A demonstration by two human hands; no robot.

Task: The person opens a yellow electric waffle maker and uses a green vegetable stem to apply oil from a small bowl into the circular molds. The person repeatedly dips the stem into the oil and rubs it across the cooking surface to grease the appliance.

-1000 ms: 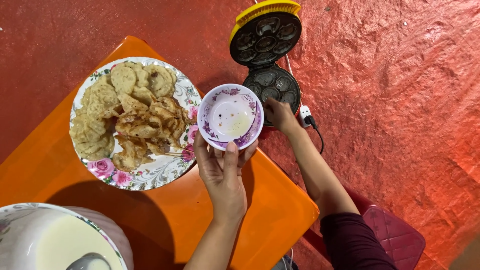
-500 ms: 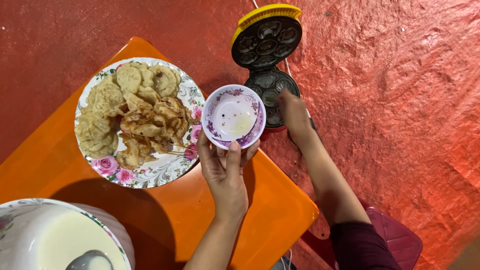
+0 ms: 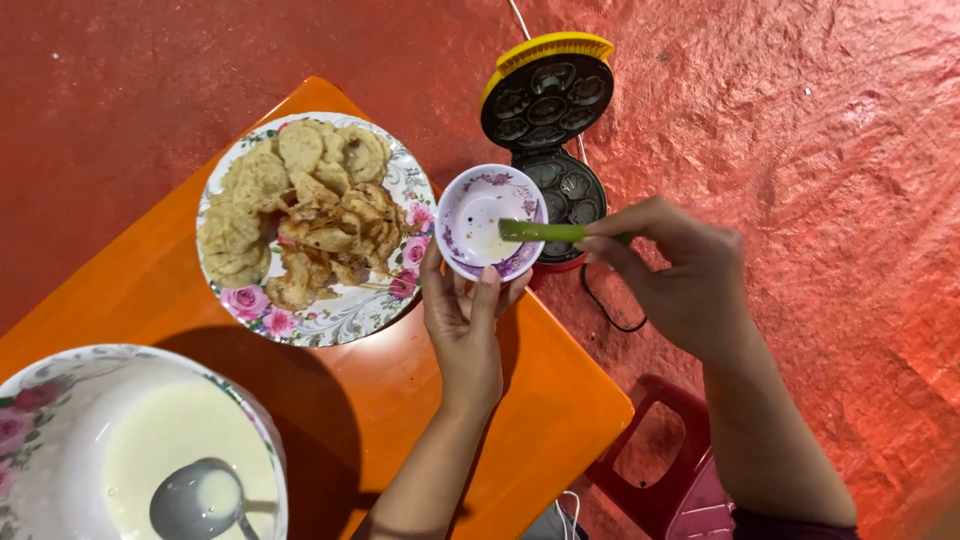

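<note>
Bowl (image 3: 490, 222) cupped atop left hand (image 3: 465, 320); right hand (image 3: 675, 275) pinches green stick (image 3: 545, 232), tip in bowl.

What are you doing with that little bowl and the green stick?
The left hand holds up a small flowered bowl with a little pale liquid in it. The right hand dips a green stick into the bowl. Behind it, a yellow-lidded mould cooker lies open. A plate of fried pieces sits on the orange table, near a big bowl of batter.
</note>
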